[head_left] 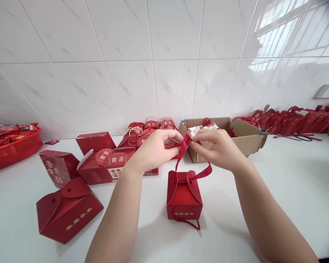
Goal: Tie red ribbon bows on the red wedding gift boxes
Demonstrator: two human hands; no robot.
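Both hands, left hand point(153, 148) and right hand point(216, 146), pinching red ribbon point(184, 148) above small red box point(184, 199), fingertips partly hidden.

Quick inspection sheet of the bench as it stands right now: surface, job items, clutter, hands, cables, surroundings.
Surface: white table.
Job's things: small red box upright, red ribbon threaded through its top flaps.
Clutter: flat red box lying left; more red boxes behind; cardboard box; red tray far left.
Hands: left hand and right hand each pinch the ribbon above the box.
Cables: nothing seen.
Surroundings: white tiled wall.
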